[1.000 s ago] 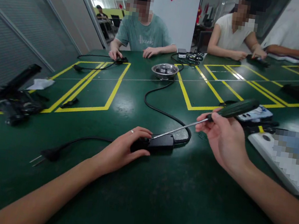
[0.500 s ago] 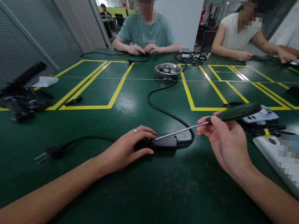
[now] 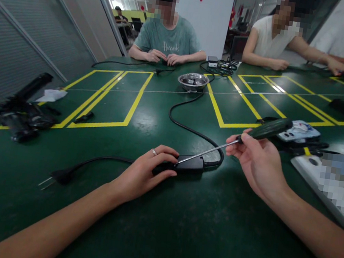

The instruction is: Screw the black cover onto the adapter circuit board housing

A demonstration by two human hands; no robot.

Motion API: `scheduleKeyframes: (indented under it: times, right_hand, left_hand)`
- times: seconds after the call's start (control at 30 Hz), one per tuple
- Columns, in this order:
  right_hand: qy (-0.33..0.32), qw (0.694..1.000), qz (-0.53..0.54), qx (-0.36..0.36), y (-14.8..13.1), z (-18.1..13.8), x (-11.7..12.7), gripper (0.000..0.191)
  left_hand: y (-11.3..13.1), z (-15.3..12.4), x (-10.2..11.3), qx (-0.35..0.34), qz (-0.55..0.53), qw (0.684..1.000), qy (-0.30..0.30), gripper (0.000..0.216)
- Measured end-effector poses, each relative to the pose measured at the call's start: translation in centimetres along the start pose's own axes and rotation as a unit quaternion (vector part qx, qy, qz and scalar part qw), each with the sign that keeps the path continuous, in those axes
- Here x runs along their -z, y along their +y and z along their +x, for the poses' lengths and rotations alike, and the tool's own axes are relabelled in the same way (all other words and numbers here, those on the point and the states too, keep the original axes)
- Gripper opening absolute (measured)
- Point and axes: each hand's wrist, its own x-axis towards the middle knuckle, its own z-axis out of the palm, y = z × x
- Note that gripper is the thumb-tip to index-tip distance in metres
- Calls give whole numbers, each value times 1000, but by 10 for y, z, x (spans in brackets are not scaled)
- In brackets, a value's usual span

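Yellow tape (image 3: 132, 112) marks the green desk (image 3: 157, 233), where a black power adapter (image 3: 192, 163) lies with one end between thumb and fingers of the left hand (image 3: 143, 170). Pinched by the right hand (image 3: 262, 161), a screwdriver (image 3: 269, 129) slants low; its tip could skid and jab the left. Opposite, a teal T-shirt (image 3: 169, 34) seemingly reads "Harrods".

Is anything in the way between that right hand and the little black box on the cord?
Nothing visible blocks the way. Only the screwdriver, held in the right hand, spans the gap, its tip at the black box. The left hand covers the box's other end.
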Motion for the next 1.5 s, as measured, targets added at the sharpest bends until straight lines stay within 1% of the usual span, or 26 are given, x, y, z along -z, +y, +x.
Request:
scheduleKeyframes:
  times: [0.17, 0.37, 0.6, 0.8, 0.97, 1.2, 1.5]
  right_hand:
    - [1, 1000, 1, -10, 0, -1, -1, 6]
    - [3, 1000, 5, -19, 1, -3, -2, 8]
    - [-3, 1000, 8, -27, 1, -3, 0, 6]
    - [15, 1000, 26, -4, -1, -2, 2, 1]
    - [33, 999, 10, 30, 0, -1, 4, 4]
    - [19, 1000, -7, 6, 1, -2, 2, 3]
    - [9, 1000, 25, 5, -1, -2, 3, 0]
  left_hand:
    - [1, 0, 3, -5, 4, 1000, -4, 19]
    - [2, -1, 1, -7, -11, 1000, -1, 17]
    - [1, -1, 0, -6, -14, 1000, 3, 21]
    - [2, 1, -1, 0, -12, 1000, 5, 21]
    - [1, 1, -2, 3, -14, 1000, 9, 19]
    - [-1, 1, -1, -1, -21, 1000, 6, 21]
    - [-1, 1, -1, 4, -20, 1000, 4, 22]
